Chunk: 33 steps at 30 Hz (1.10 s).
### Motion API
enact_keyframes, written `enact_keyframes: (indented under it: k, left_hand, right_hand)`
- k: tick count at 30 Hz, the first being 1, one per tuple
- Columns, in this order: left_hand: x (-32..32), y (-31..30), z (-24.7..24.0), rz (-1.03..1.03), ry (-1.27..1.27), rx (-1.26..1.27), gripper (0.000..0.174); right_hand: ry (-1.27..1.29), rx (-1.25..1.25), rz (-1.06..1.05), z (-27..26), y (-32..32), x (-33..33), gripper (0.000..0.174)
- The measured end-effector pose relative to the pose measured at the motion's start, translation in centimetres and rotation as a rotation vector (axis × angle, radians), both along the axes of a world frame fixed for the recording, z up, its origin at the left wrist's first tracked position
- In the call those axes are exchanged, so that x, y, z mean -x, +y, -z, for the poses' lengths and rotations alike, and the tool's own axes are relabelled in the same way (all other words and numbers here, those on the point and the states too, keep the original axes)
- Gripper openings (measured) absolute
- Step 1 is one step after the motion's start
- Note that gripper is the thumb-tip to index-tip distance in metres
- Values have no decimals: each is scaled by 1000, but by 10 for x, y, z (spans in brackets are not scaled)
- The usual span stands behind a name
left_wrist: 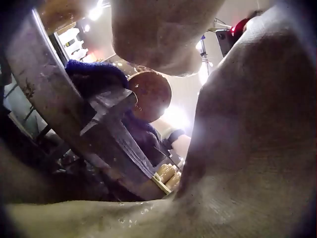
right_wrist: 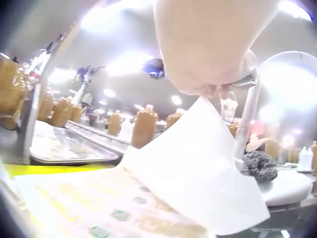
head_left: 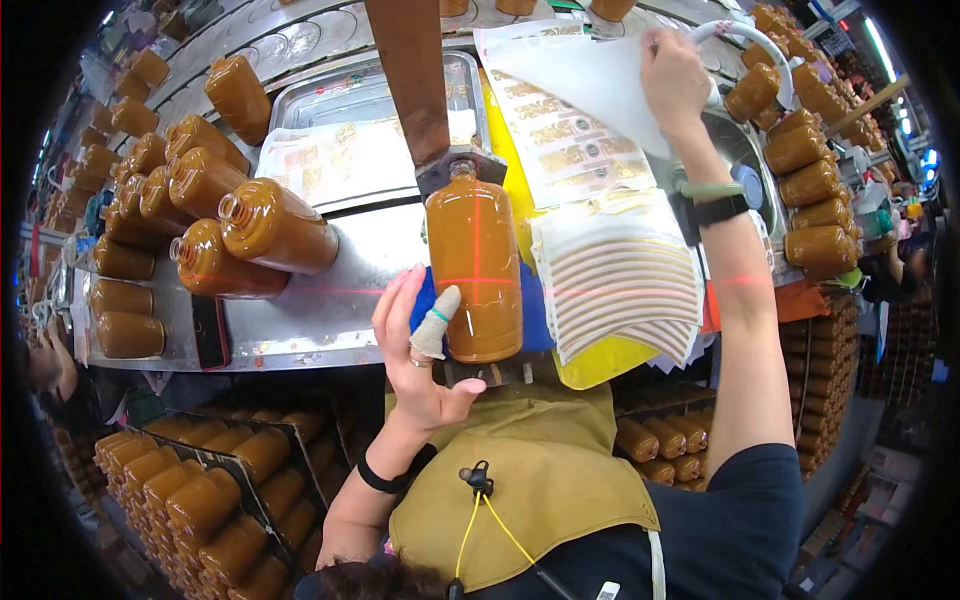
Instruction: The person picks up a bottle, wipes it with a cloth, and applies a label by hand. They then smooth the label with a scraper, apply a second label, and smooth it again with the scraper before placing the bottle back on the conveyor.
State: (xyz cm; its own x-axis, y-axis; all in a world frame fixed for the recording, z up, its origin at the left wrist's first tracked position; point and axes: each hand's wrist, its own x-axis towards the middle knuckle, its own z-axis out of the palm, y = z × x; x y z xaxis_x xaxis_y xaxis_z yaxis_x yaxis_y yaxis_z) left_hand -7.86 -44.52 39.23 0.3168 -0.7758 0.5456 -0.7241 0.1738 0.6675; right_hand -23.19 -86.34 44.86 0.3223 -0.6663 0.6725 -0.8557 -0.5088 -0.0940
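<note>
A glossy brown bottle (head_left: 470, 255) lies in front of the person, its neck toward a metal bracket (head_left: 460, 165) and a red laser cross on its side. Beside its left edge is the left hand (head_left: 415, 375), fingers extended and thumb apart; a pale cover wraps one finger (head_left: 430, 335). The bottle's round base (left_wrist: 153, 94) shows in the left wrist view. At the upper right the right hand (head_left: 675, 85) pinches the corner of a thin white sheet (right_wrist: 198, 168). That sheet is lifted and folded back over a gold-printed decal sheet (head_left: 560, 110).
Several brown bottles (head_left: 280, 225) stand on the left of the metal table (head_left: 370, 260). Fanned decal strips (head_left: 625, 280) lie right of the bottle on a yellow board (head_left: 600, 365). A metal tray (head_left: 460, 75) is behind; a curved white tube (head_left: 745, 30) rises near the right hand.
</note>
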Motion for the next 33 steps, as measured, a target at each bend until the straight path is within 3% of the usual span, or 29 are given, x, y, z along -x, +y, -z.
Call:
enact_keyframes:
  k: [1,3,4,5,6,8,10,11,14,16,17,19,20,22,24,26,29,30,31,33]
  left_hand:
    - [1,-2,-2,0,0,6,86]
    - [4,-4,-7,-23,167,-5,88]
    - [4,-5,-4,-21,176,-9,89]
    - [3,-5,-5,-18,173,0,89]
    - [3,-6,-5,-22,177,-13,89]
    - [1,-4,-7,-25,157,-45,87]
    - [-1,-5,-7,-30,165,-35,86]
    - [-2,-5,-7,-32,173,-28,85]
    - [-5,-7,-10,-31,192,4,82]
    - [-9,-6,-14,-59,148,-32,88]
    - [-9,-8,-12,-43,151,-33,88]
    - [-8,-13,-7,-80,297,41,89]
    - [-9,-12,-11,-76,290,-4,90]
    - [-13,-15,-3,-52,313,11,87]
    - [-17,-17,0,-11,325,7,85]
    - [-18,-20,4,3,330,-1,84]
    - [-13,-26,2,16,357,21,83]
    - [-12,-27,1,11,377,47,82]
    - [-13,-28,-1,9,375,48,82]
    - [-13,-26,-5,-3,327,40,80]
  right_hand:
    - [0,6,0,9,-4,0,27]
    - [102,-49,-263,36,-12,-4,38]
    - [287,-300,-238,30,22,-16,47]
    - [350,-344,-240,44,33,-19,51]
    - [370,-351,-198,58,31,-23,38]
    - [377,-250,-198,73,15,-20,30]
    - [400,-138,-212,65,8,-20,11]
    - [395,-140,-208,60,6,-14,11]
    - [208,53,-241,13,22,12,7]
    - [24,-23,-136,-20,53,54,15]
    - [-94,-175,-53,-30,63,82,24]
    - [-403,-220,-71,-24,80,163,30]
    - [-484,-339,123,-20,92,212,32]
    - [-723,-90,223,15,115,323,32]
    - [-1000,69,502,46,161,412,32]
    - [-1141,195,693,64,213,439,33]
    - [-890,66,1074,133,246,471,32]
    - [-728,-291,933,161,253,483,34]
    - [-873,-700,931,165,247,473,39]
    - [-409,-335,849,143,225,429,38]
